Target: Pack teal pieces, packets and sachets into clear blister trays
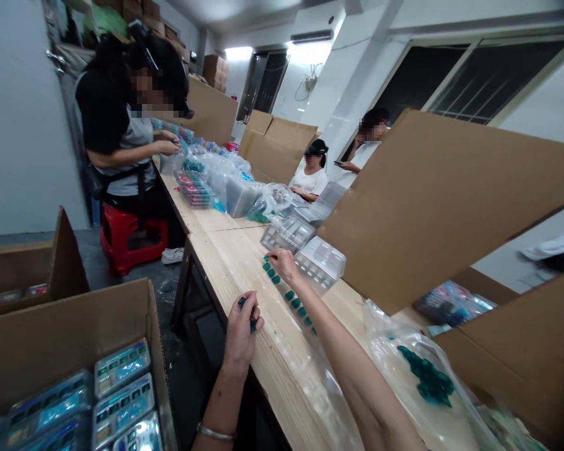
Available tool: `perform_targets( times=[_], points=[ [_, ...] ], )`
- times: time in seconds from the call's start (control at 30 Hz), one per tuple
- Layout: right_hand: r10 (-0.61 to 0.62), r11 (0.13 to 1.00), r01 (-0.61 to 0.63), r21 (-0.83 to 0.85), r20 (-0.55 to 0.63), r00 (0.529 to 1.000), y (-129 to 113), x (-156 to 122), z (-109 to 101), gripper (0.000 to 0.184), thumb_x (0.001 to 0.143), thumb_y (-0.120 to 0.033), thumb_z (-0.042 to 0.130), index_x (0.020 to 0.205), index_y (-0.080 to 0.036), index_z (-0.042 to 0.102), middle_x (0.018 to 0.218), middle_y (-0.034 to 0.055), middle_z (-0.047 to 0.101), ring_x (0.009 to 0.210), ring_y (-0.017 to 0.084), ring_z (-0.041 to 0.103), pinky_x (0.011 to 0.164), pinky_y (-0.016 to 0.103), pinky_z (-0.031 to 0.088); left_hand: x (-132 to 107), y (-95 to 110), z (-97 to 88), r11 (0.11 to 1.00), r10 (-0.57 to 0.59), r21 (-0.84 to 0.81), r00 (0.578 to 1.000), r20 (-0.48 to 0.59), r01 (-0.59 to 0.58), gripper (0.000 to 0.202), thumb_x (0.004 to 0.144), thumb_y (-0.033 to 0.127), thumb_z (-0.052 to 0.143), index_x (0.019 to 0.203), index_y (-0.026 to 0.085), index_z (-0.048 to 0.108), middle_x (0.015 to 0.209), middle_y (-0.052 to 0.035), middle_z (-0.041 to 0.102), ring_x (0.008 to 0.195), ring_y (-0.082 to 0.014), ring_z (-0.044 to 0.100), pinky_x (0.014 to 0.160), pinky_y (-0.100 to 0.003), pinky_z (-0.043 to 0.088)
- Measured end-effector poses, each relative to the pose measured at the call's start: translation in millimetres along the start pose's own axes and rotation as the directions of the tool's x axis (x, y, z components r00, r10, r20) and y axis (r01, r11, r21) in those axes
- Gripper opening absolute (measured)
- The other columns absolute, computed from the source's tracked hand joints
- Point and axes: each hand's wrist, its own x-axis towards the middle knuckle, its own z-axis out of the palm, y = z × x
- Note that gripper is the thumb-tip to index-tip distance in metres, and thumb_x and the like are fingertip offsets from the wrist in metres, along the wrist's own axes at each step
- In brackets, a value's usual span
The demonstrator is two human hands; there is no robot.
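My left hand [245,322] is closed around several small dark green pieces, held over the near edge of the wooden table [219,254]. Farther out, my right hand [283,263] has its fingertips pinched at the far end of a row of green pieces [289,295], on one small green piece [266,258]. That row lies along clear plastic trays [286,351] on the tabletop, partly covered by my right forearm. Beside my right hand stand stacked clear plastic trays [320,260]. A clear bag [385,338] with a heap of green pieces [427,379] lies right of my forearm.
An open carton [122,300] with packed blue boxes [125,401] stands at lower left. Tall cardboard panels [451,194] border the table's right side. A co-worker [117,125] sits on a red stool [122,238] at far left. Two more people are behind the panels.
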Motion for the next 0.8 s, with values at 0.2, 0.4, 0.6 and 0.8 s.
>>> perform_targets(
  times=[0.2,0.4,0.6,0.8],
  points=[
    [-0.014,0.996,0.024,-0.085,0.112,0.994,9.7,17.3,21.9,0.024,0.072,-0.007,0.052,0.078,-0.017,0.073,0.084,0.0074,0.071,0.083,0.02,0.064,0.071,0.023,0.044,2.5,0.7,1.8,0.998,-0.06,-0.014,0.998,-0.007,0.06,0.026,0.069,0.032,0.068,0.085,0.015,0.056,0.068,0.0046,0.045,0.049,-0.0019,0.039,0.037,-0.013,0.028],
    [0.021,0.991,0.004,-0.135,0.185,0.983,11.7,24.2,29.5,0.026,0.072,-0.006,0.05,0.08,-0.015,0.073,0.086,0.0076,0.071,0.082,0.018,0.063,0.07,0.02,0.043,1.9,2.9,2.1,0.994,-0.092,-0.067,0.996,-0.011,0.091,0.025,0.069,0.03,0.069,0.085,0.015,0.058,0.07,0.0041,0.047,0.05,-0.0019,0.041,0.038,-0.013,0.028],
    [0.102,0.98,-0.061,-0.187,0.22,0.97,7.6,26.1,33.1,0.026,0.072,-0.007,0.05,0.083,-0.014,0.072,0.082,0.0072,0.071,0.079,0.016,0.064,0.066,0.018,0.042,2.4,1.8,1.5,0.989,-0.106,-0.103,0.994,0.0,0.106,0.025,0.068,0.028,0.07,0.086,0.014,0.059,0.072,0.0023,0.05,0.051,-0.0026,0.043,0.039,-0.013,0.03],
    [0.141,0.971,-0.086,-0.225,0.243,0.96,-10.8,19.2,27.7,0.022,0.075,-0.009,0.049,0.078,-0.007,0.07,0.077,0.014,0.069,0.077,0.02,0.063,0.066,0.022,0.041,4.9,6.2,3.8,0.921,-0.223,-0.322,0.974,0.032,0.221,0.027,0.075,0.036,0.063,0.087,0.013,0.06,0.072,-0.0011,0.054,0.054,-0.0057,0.048,0.04,-0.014,0.033]
  ],
)
